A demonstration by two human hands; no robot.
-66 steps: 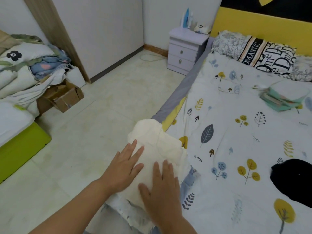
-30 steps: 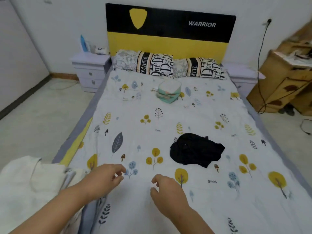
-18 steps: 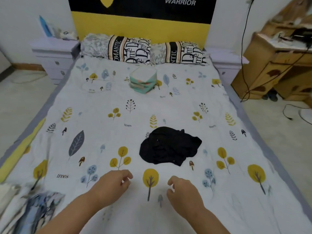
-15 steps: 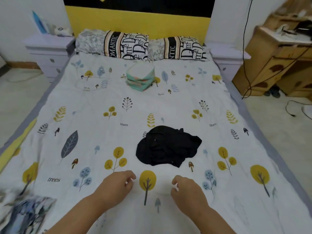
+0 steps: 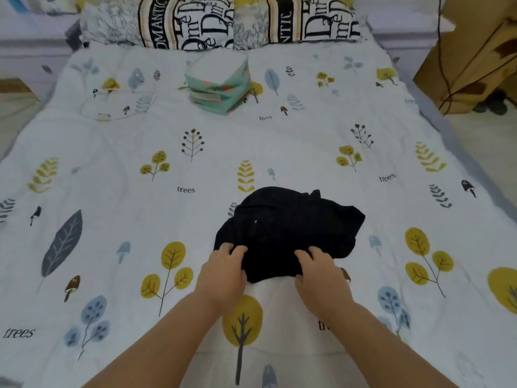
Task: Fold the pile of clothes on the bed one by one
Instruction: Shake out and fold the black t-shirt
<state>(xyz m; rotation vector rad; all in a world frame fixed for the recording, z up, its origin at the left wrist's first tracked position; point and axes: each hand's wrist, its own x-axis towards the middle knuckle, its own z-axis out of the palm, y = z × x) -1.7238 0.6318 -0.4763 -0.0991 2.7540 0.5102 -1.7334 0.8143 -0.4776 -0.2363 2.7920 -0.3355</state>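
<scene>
1. Reaching forward, both hands meet the near edge of a crumpled black garment [image 5: 291, 231] that lies in a heap on the bed [image 5: 112, 169].
2. The left hand [image 5: 222, 271] has its grip curled onto the garment's near-left corner, fingers bent over the dark cloth and grasping it.
3. The right hand [image 5: 321, 273] has its grip on the near-right edge, fingers bent down on the fabric and thumb tucked at the hem; it seems to pinch the cloth.
4. Between the two grips the garment's near hem hangs in a rounded fold, touching the printed bedcover.
5. Well beyond the grips, toward the pillows [image 5: 246, 21], sits a folded stack of mint-green clothes [image 5: 219, 85].
6. Far to the right of the right grip, off the bed, stands a wooden cabinet [image 5: 475, 57] with a dark cable [image 5: 440, 51] hanging in front.
</scene>
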